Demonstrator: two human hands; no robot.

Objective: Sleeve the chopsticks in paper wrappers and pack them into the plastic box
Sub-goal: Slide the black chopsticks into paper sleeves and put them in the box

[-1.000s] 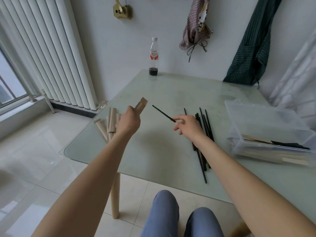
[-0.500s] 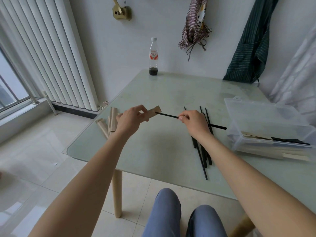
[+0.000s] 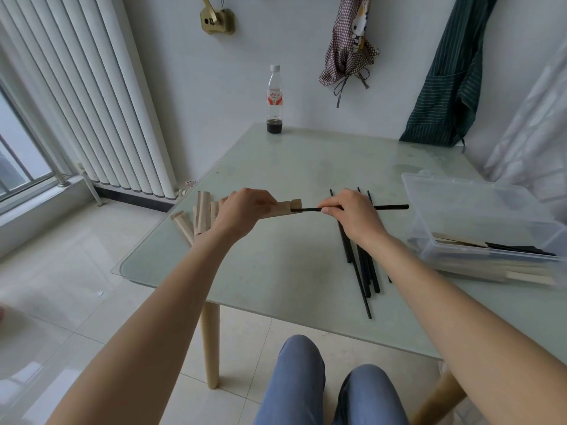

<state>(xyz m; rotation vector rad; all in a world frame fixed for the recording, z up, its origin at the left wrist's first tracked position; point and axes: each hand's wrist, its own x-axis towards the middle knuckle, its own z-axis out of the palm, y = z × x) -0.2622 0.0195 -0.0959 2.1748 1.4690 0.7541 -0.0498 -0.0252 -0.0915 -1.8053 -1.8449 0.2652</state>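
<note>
Black and thin, a single chopstick (image 3: 310,209) runs nearly level across the middle of the frame, above the pale green glass surface (image 3: 291,167). The right hand (image 3: 352,216) pinches it between thumb and fingertips, its grip closed tight on the shaft, and the far end of the stick pokes out to the right toward the plastic box (image 3: 478,210). The stick's left tip sits at, or just inside, the open mouth of a tan paper wrapper (image 3: 288,207); I cannot tell how far in it reaches. The left hand (image 3: 245,210) holds that wrapper with fingers curled round it, so that only the mouth end shows past the knuckles.

Behind the left hand, at the left edge of the surface, lies a small heap of spare wrappers (image 3: 201,210), some overlapping. Under and below the right wrist, a bundle of loose chopsticks (image 3: 362,271) lies on the glass, pointing roughly from the centre toward the lower edge of the surface.

At the right of the frame the clear box stands with its lid raised; inside it lie sleeved chopsticks (image 3: 491,246), tan paper with black ends showing.

At the far edge of the surface, upper centre, stands a plastic bottle (image 3: 274,99) with a little dark liquid at the bottom. A white radiator (image 3: 92,102) fills the upper left.
</note>
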